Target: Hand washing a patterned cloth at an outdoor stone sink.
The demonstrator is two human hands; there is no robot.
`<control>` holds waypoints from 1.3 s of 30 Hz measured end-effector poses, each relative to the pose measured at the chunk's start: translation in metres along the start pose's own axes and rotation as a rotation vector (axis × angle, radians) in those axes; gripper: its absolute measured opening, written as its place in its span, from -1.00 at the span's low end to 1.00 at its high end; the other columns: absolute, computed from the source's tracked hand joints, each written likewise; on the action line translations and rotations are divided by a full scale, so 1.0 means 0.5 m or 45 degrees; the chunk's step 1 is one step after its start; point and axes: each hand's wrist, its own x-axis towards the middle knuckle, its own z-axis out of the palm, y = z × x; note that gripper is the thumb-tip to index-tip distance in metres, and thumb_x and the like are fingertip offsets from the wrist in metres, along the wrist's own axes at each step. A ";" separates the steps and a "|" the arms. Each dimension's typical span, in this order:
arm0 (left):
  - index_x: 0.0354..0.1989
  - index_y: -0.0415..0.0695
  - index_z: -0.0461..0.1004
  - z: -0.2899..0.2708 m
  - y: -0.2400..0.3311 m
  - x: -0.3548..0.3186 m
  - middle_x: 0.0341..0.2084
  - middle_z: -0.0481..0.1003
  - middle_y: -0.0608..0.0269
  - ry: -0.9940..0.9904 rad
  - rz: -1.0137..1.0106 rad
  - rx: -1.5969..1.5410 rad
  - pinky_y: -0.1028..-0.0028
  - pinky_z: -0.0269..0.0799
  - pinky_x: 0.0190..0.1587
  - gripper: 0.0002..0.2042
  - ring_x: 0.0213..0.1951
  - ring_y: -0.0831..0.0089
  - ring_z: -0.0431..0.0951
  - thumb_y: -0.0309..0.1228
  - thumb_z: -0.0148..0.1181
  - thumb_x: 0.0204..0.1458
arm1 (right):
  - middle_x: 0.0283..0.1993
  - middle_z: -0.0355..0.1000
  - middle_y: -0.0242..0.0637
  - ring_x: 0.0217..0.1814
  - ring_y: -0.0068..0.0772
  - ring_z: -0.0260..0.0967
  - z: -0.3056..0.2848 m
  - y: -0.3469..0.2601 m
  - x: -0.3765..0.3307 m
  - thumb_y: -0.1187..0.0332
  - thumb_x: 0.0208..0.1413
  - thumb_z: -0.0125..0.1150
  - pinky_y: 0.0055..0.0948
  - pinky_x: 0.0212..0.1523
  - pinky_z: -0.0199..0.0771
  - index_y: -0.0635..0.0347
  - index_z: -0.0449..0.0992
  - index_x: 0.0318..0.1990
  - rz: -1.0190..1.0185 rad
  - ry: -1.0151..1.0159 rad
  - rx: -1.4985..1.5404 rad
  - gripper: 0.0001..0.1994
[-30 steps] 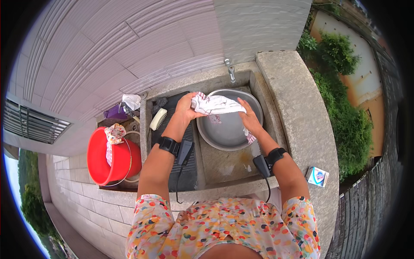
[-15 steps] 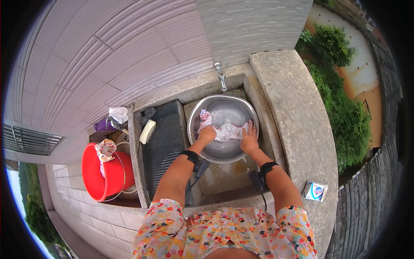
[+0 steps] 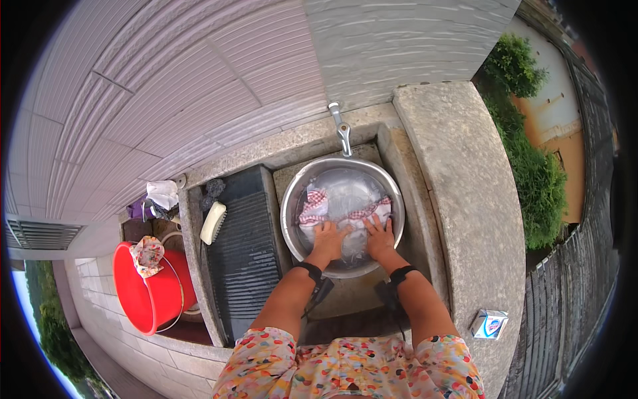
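A round metal basin holding water stands in a stone sink, under the tap. In it lies a wet white cloth with red-checked parts, spread across the water. My left hand presses on the cloth's near side, fingers spread. Beside it my right hand rests flat on the right part, fingers apart too. Neither hand is closed round the cloth. Black bands with small dark devices sit round both of my wrists.
Left of the basin is a dark ribbed washboard with a pale scrub brush and a dark scrubber. A red bucket with a patterned cloth stands farther left. The tap overhangs the basin; a small box sits on the right ledge.
Both hands have let go of the stretched cloth and now lie spread on it. The left hand has moved right, closer to the right hand. The head view has shifted.
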 end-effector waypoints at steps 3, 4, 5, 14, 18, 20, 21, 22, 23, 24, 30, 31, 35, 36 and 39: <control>0.07 0.16 0.16 -0.067 0.008 0.006 -0.08 0.30 0.07 -0.335 -0.097 -0.144 0.19 -0.04 -0.01 -0.40 0.06 0.20 0.18 -0.30 0.15 -0.27 | 0.30 -0.15 -0.38 0.35 -0.18 -0.39 -0.009 0.001 0.016 0.08 0.01 -0.08 0.09 0.21 -0.35 0.08 0.32 0.04 -0.026 -0.041 0.233 -0.54; 0.07 0.16 0.16 -0.066 0.015 0.014 -0.08 0.30 0.07 -0.330 -0.091 -0.150 0.19 -0.04 -0.01 -0.40 0.06 0.20 0.18 -0.30 0.15 -0.27 | 0.27 -0.07 -0.34 0.33 -0.15 -0.30 -0.016 0.007 0.022 0.13 0.00 -0.07 0.02 0.22 -0.26 0.13 0.33 0.02 -0.019 -0.016 0.477 -0.56; 0.03 0.10 0.19 -0.061 0.026 0.026 -0.11 0.32 0.11 -0.175 -0.285 -0.083 0.17 0.00 -0.02 -0.46 0.01 0.20 0.24 -0.31 0.11 -0.23 | 0.27 -0.07 -0.34 0.33 -0.15 -0.30 -0.023 0.013 0.025 0.13 0.00 -0.07 0.02 0.22 -0.26 0.13 0.33 0.02 -0.011 -0.015 0.468 -0.56; -0.25 -0.05 0.38 0.008 -0.005 0.018 -0.36 0.47 0.09 0.052 0.071 -0.229 0.20 0.26 -0.17 -0.72 -0.15 0.11 0.40 -0.43 0.05 -0.24 | 0.18 -0.01 0.06 0.19 0.10 -0.05 -0.015 -0.052 0.020 0.19 -0.12 0.03 -0.33 0.16 0.02 0.35 0.02 0.14 0.830 0.493 1.898 -0.33; -0.55 -0.11 0.41 -0.051 -0.020 0.018 -0.51 0.43 0.11 0.767 0.013 -0.927 0.26 0.23 -0.30 -0.83 -0.37 0.10 0.34 -0.57 -0.01 -0.42 | 0.31 -0.31 -0.12 0.27 0.09 -0.21 -0.117 -0.061 -0.030 -0.01 -0.05 -0.03 0.31 -0.15 0.16 -0.16 -0.27 0.25 0.994 0.084 2.574 -0.25; -0.62 -0.18 0.30 -0.149 0.037 -0.033 -0.62 0.32 0.17 0.946 0.320 -1.106 0.40 0.16 -0.33 -0.87 -0.42 0.20 0.29 -0.66 -0.02 -0.44 | 0.31 -0.35 -0.14 0.29 0.09 -0.27 -0.094 -0.032 -0.018 -0.13 -0.06 -0.06 0.34 -0.12 0.11 -0.15 -0.28 0.24 0.963 0.024 2.684 -0.22; -0.60 -0.19 0.29 -0.194 0.059 -0.067 -0.62 0.29 0.20 0.870 0.352 -1.327 0.45 0.16 -0.33 -0.85 -0.42 0.29 0.29 -0.68 0.00 -0.43 | 0.32 -0.38 -0.17 0.30 0.10 -0.32 -0.078 -0.026 -0.004 -0.17 -0.07 -0.07 0.35 -0.11 0.10 -0.13 -0.28 0.24 0.765 -0.094 2.866 -0.21; -0.59 -0.20 0.29 -0.234 0.068 -0.103 -0.61 0.26 0.28 0.915 0.408 -1.361 0.53 0.16 -0.37 -0.83 -0.45 0.43 0.28 -0.72 0.00 -0.42 | 0.32 -0.41 -0.19 0.31 0.11 -0.36 -0.080 -0.026 0.011 -0.21 -0.08 -0.08 0.37 -0.10 0.08 -0.12 -0.28 0.24 0.525 -0.230 3.023 -0.19; -0.57 -0.18 0.30 -0.250 0.059 -0.132 -0.57 0.26 0.36 0.829 0.490 -1.724 0.58 0.20 -0.38 -0.79 -0.45 0.54 0.28 -0.76 0.01 -0.41 | 0.32 -0.41 -0.19 0.31 0.11 -0.36 -0.114 -0.046 0.008 -0.21 -0.08 -0.08 0.37 -0.10 0.08 -0.12 -0.28 0.24 0.502 -0.217 3.018 -0.19; -0.52 -0.16 0.31 -0.286 0.077 -0.167 -0.54 0.25 0.40 0.819 0.584 -2.019 0.64 0.24 -0.37 -0.73 -0.44 0.61 0.28 -0.80 0.01 -0.41 | 0.28 -0.25 -0.19 0.24 0.06 -0.19 -0.159 -0.067 -0.016 -0.24 -0.11 -0.09 0.33 -0.11 0.10 -0.14 -0.16 0.22 0.458 -0.183 3.080 -0.23; -0.44 -0.16 0.31 -0.257 0.058 -0.110 -0.48 0.25 0.39 0.828 0.561 -1.945 0.62 0.26 -0.32 -0.73 -0.39 0.60 0.29 -0.76 -0.01 -0.38 | -0.31 0.41 -0.44 -0.37 -0.46 0.31 -0.132 -0.072 0.004 0.00 0.02 -0.04 -0.31 -0.38 0.31 -0.10 0.41 -0.26 -0.310 -0.167 3.488 -0.73; -0.41 -0.18 0.32 -0.213 0.021 -0.063 -0.46 0.30 0.29 0.970 0.423 -1.462 0.48 0.27 -0.24 -0.73 -0.37 0.43 0.35 -0.72 -0.01 -0.38 | -0.29 0.41 -0.42 -0.35 -0.44 0.33 -0.131 -0.077 0.009 0.04 0.03 -0.03 -0.31 -0.37 0.32 -0.06 0.41 -0.25 -0.237 -0.150 3.459 -0.73; -0.35 -0.12 0.35 -0.130 -0.077 0.011 -0.32 0.37 0.08 0.878 0.191 -0.245 0.17 0.17 -0.14 -0.70 -0.21 0.09 0.31 -0.57 0.14 -0.37 | -0.28 0.43 -0.39 -0.30 -0.39 0.35 -0.164 -0.065 -0.056 0.12 0.04 -0.01 -0.32 -0.28 0.34 0.07 0.43 -0.19 -0.025 0.017 3.440 -0.71; -0.34 -0.11 0.35 -0.119 -0.090 0.015 -0.32 0.38 0.11 0.766 0.100 -0.152 0.17 0.18 -0.15 -0.70 -0.19 0.11 0.30 -0.53 0.17 -0.37 | -0.28 0.43 -0.39 -0.30 -0.39 0.35 -0.168 -0.051 -0.068 0.12 0.04 -0.01 -0.32 -0.28 0.34 0.07 0.43 -0.19 -0.009 0.049 3.450 -0.71; -0.27 -0.02 0.34 -0.103 -0.117 0.022 -0.29 0.38 0.21 0.633 -0.324 -0.153 0.20 0.23 -0.17 -0.67 -0.14 0.18 0.29 -0.45 0.20 -0.32 | -0.13 0.34 -0.06 -0.09 -0.17 0.29 -0.226 -0.014 -0.140 0.22 -0.01 0.02 -0.33 -0.05 0.24 0.23 0.28 0.01 0.362 0.579 2.313 -0.57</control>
